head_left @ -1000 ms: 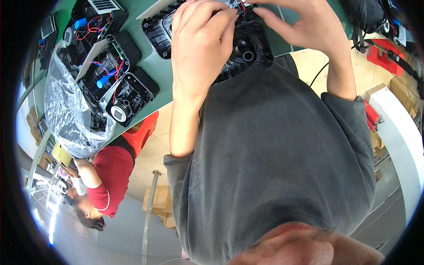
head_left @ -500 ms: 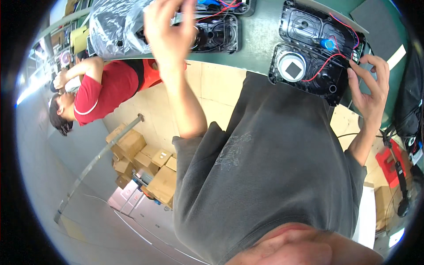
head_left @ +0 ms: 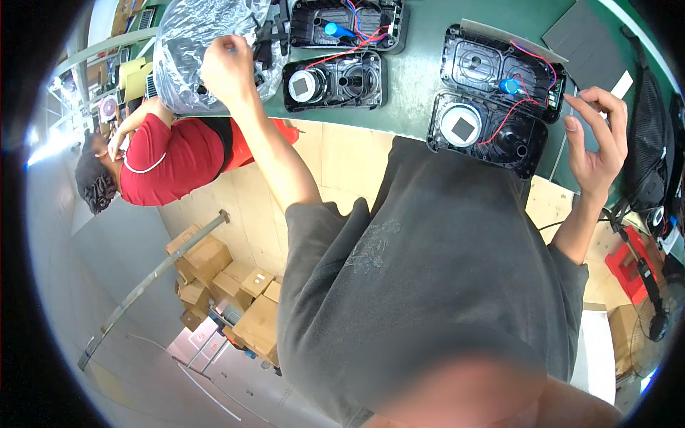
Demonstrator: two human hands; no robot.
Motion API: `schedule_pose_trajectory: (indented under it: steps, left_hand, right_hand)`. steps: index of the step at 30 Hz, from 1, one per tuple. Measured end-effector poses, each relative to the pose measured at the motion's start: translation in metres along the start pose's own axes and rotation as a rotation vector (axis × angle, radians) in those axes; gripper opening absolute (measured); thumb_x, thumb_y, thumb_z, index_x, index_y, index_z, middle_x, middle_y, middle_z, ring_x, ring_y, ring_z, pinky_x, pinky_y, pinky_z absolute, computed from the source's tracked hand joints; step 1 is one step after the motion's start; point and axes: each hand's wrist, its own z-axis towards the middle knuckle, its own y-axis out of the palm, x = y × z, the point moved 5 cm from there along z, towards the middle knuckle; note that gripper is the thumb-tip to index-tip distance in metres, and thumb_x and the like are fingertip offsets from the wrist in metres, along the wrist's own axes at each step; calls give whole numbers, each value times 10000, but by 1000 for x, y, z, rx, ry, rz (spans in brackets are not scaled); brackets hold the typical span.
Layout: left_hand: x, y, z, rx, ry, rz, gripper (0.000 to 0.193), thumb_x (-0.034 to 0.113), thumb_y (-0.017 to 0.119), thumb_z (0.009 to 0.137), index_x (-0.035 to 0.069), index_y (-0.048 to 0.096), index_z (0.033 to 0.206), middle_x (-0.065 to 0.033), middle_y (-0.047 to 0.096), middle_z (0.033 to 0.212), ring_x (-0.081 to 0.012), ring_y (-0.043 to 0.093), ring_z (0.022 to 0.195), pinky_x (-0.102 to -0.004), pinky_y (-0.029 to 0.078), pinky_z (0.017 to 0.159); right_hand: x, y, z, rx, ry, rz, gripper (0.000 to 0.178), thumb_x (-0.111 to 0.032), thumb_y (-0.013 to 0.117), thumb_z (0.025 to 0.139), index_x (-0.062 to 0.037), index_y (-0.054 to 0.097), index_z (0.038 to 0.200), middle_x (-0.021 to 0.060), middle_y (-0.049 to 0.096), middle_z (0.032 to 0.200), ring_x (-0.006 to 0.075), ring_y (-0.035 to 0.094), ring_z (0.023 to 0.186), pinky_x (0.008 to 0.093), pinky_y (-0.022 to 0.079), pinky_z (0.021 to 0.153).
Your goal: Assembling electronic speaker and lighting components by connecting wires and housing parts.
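My left hand (head_left: 228, 71) is over a clear plastic bag (head_left: 193, 36) at the far left of the bench, its fingers curled together. Whatever they may hold is hidden. Black pieces (head_left: 271, 39) lie at the bag's right side. My right hand (head_left: 601, 139) is raised with its fingers apart, beside the right edge of an opened black speaker housing (head_left: 524, 139). That housing lies in two halves joined by red wires, with a round white-backed speaker (head_left: 460, 125) in the near half and a blue cylinder (head_left: 509, 86) in the far one.
Another opened housing (head_left: 367, 78) with wires and a blue cylinder lies between the bag and the right-hand one. Dark flat sheets (head_left: 585, 36) and a black mesh bag (head_left: 646, 150) are at the right. A person in red (head_left: 178, 160) sits at the left, near stacked cardboard boxes (head_left: 257, 321).
My left hand has moved left, from in front of the left housing to over the plastic bag, its fingers now curled. The right hand stays near its housing, and the view has shifted slightly.
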Motion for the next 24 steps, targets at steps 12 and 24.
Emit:
schedule_pose_trajectory:
  steps: [12,24]
  left_hand:
    - [197,-122,-54,227,87,-1078,85,-74,729,829,-22,673,865,-99,729,844,-110,615,654,-221,493,575]
    - [321,-147,-122,-222,1142,-1198,356,194,887,701,154,760,1031,-89,663,1249,-312,648,1114,-427,514,941]
  right_hand:
    - [-58,108,54,-177,412,1205,469,-132,692,1003,13,537,1421,110,666,1254,145,646,1095,296,535,937]
    - [18,4,-18,-611,416,390,278,-70,670,903,9,710,1166,211,732,919,314,708,758,366,533,695]
